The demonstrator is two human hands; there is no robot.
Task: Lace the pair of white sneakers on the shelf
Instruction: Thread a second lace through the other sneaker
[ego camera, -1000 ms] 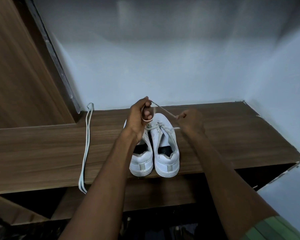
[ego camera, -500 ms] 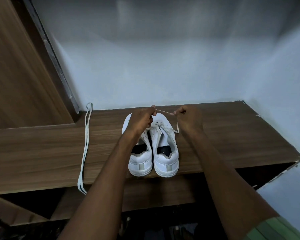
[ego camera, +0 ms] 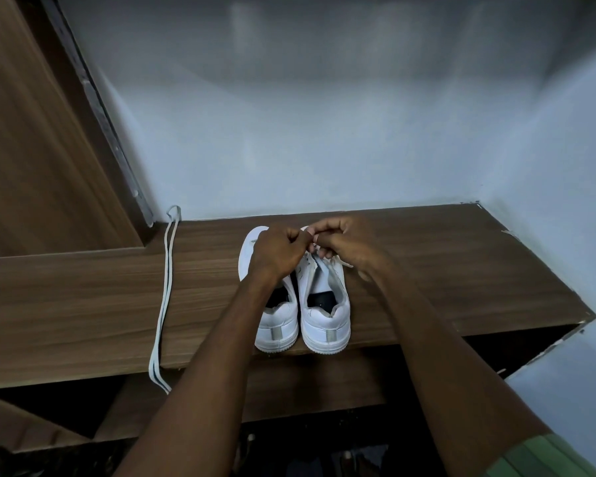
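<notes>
A brown wooden shelf (ego camera: 444, 270) runs along a pale wall (ego camera: 324, 132), and on it, near the front edge, two white sneakers (ego camera: 326, 315) stand side by side with their heels toward the person. Both arms reach over them: the left hand (ego camera: 277, 251) and right hand (ego camera: 346, 241) meet above the right sneaker's toe, fingers curled, pinching its lace (ego camera: 339, 261). A spare lace (ego camera: 164, 297) lies doubled well to the left, its ends hanging off the front edge.

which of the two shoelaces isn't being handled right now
The spare lace, lying folded along the shelf left of the sneakers, untouched. The other is pinched by both hands over the right sneaker.
</notes>
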